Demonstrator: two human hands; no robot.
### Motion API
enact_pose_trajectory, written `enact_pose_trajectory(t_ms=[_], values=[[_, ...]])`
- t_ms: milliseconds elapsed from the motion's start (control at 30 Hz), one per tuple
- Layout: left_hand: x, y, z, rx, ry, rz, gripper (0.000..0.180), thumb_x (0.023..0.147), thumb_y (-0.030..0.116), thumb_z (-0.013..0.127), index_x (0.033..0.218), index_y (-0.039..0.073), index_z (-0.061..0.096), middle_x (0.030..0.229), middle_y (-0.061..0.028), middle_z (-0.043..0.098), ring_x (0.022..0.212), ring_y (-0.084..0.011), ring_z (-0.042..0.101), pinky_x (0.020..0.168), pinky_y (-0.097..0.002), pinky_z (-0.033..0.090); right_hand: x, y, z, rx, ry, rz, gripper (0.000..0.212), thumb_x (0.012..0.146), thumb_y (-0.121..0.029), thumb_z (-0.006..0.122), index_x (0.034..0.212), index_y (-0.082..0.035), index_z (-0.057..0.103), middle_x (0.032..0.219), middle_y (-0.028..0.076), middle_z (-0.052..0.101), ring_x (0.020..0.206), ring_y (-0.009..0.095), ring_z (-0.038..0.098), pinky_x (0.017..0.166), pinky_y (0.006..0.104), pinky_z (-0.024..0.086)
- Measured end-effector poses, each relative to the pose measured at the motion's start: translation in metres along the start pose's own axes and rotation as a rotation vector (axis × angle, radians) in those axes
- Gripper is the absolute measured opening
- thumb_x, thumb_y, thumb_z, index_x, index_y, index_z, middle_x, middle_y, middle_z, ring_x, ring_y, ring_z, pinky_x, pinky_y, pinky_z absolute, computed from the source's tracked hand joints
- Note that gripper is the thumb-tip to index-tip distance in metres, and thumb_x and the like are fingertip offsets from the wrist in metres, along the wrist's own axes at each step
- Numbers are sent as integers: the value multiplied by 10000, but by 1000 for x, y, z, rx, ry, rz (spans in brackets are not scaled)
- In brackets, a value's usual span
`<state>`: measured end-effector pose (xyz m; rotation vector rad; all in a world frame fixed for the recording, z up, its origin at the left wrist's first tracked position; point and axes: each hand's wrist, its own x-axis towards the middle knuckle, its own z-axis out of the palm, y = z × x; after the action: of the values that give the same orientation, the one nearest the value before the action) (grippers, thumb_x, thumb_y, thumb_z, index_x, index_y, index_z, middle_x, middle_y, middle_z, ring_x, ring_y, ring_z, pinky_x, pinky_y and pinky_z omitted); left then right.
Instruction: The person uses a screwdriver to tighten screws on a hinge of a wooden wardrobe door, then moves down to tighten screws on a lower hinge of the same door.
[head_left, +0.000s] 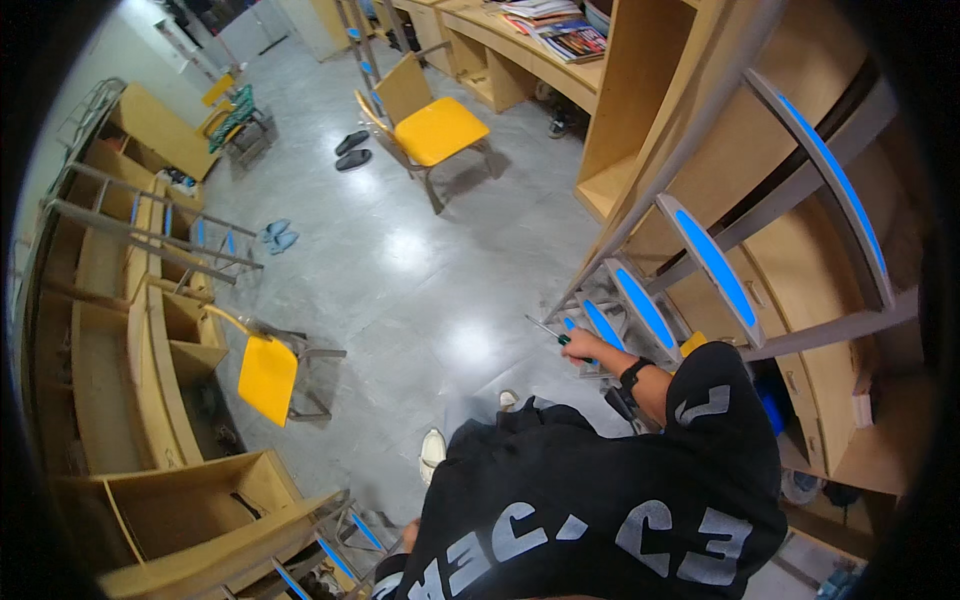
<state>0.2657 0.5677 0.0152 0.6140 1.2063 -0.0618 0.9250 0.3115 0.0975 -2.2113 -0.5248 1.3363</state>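
My right hand (588, 347) is closed around the dark green handle of a screwdriver (543, 326), held out in front of me. Its thin metal shaft points away to the far left, over the grey floor. Just right of that hand rise the blue-topped rungs of a metal ladder (645, 306); whether the hand touches it I cannot tell. A black band circles my right wrist. Only a small part of my left hand (410, 535) shows at the left side of my black top, and its fingers are hidden.
Yellow chairs stand at the left (268, 380) and far ahead (440, 130). Black slippers (353, 150) and blue slippers (280, 236) lie on the floor. Wooden desks and shelves line both sides; magazines (575, 40) lie on the far desk (500, 37). Another ladder (335, 556) is at lower left.
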Motion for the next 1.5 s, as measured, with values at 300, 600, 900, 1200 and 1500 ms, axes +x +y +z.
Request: enact_pose_trajectory(t_ms=[300,600,900,1200,1500], values=[[159,289,106,871,7,482,124,769,138,588,854,49,567,728,-76,547,642,-246,534,560,-399,431,118,-48,-91,470,103,-4,379,803,-353,594,729,19,589,508,74,540,405,158,521,404,294,411],[379,563,326,1526,-167,644,278,869,313,502,847,49,583,748,-73,615,619,-183,580,536,-311,479,185,-115,-220,617,201,7,383,832,-345,570,761,31,552,530,82,552,412,141,519,405,289,415],[462,688,833,1238,-489,460,245,860,221,503,865,-8,591,722,-87,630,591,-152,584,506,-278,457,214,-77,-329,1007,600,358,250,874,-222,546,784,8,506,541,92,537,431,162,531,405,303,429],[481,695,1097,1525,-733,297,237,838,159,492,965,-22,575,766,-90,627,630,-178,589,576,-280,477,246,-29,-436,1054,743,207,217,839,-206,601,734,-29,531,572,72,555,469,143,531,415,291,413],[501,648,1304,1658,-1329,578,186,841,129,487,856,-14,605,694,-98,616,642,-179,603,590,-301,477,259,-35,-461,1164,954,434,300,802,-273,621,728,6,541,582,96,571,466,171,543,453,303,437]])
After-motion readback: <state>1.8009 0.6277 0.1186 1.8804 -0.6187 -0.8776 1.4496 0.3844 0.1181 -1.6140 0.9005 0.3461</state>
